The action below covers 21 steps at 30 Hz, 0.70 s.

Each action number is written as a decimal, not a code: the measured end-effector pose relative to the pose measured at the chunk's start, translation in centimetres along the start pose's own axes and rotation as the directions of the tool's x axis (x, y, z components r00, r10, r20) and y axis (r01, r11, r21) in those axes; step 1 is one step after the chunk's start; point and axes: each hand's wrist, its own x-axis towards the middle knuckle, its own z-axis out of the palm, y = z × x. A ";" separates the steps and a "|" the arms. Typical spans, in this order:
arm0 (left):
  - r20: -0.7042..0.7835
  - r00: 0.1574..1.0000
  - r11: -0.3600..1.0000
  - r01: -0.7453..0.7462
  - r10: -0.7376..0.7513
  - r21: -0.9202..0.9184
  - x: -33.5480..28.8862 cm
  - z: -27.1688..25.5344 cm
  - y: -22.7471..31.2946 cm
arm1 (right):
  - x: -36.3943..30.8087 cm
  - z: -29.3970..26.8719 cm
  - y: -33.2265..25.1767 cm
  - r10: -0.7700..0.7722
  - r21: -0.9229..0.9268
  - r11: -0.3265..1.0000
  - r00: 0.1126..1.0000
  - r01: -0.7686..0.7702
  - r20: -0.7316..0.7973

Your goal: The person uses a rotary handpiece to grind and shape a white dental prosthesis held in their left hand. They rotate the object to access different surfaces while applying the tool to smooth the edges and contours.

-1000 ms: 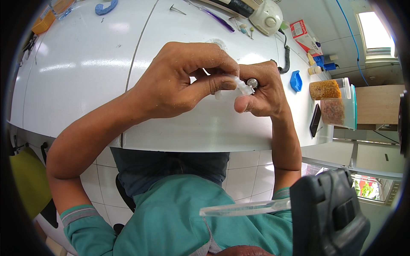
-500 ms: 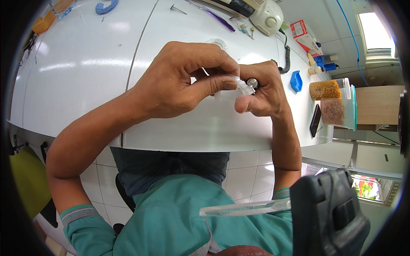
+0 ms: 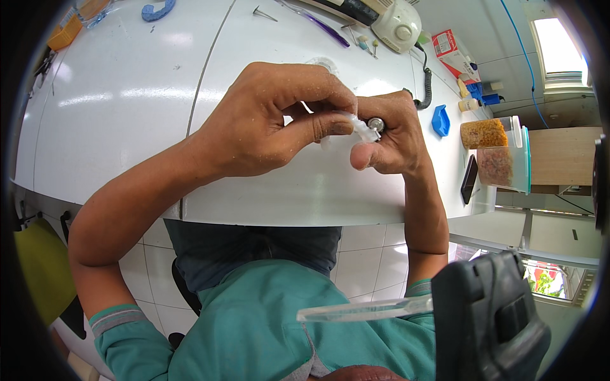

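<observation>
Above the near part of the white table, my left hand (image 3: pixel 273 114) pinches a small translucent whitish piece (image 3: pixel 365 131) between thumb and forefinger. Much of the piece is hidden by the fingers, so its full shape does not show. My right hand (image 3: pixel 401 130) is closed around a handpiece whose round metal end (image 3: pixel 376 124) sticks out between the fingers. That metal end is right against or just beside the piece; I cannot tell whether they touch. The right thumb is held below the piece. Pale specks of dust cling to both hands.
A cream control unit (image 3: pixel 397 28) with a coiled black cord (image 3: pixel 426 89) stands at the back. Near it lie a purple-handled tool (image 3: pixel 330 33) and several small burs (image 3: pixel 364 43). To the right are a blue tray (image 3: pixel 440 120), a phone (image 3: pixel 469 180) and plastic tubs (image 3: pixel 495 166).
</observation>
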 end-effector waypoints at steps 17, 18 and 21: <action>0.005 1.000 1.000 0.005 -0.005 0.004 0.0 0.0 0.0 | 0.0 0.0 0.0 -0.009 0.000 1.000 1.000 0.009 -0.008; 0.006 1.000 1.000 0.004 -0.004 0.005 0.0 0.0 0.0 | 0.0 0.0 0.0 -0.012 -0.005 1.000 1.000 0.012 -0.007; 0.006 1.000 1.000 0.004 -0.004 0.000 0.0 0.0 0.0 | 0.0 -0.1 0.1 -0.020 -0.018 1.000 1.000 0.019 -0.003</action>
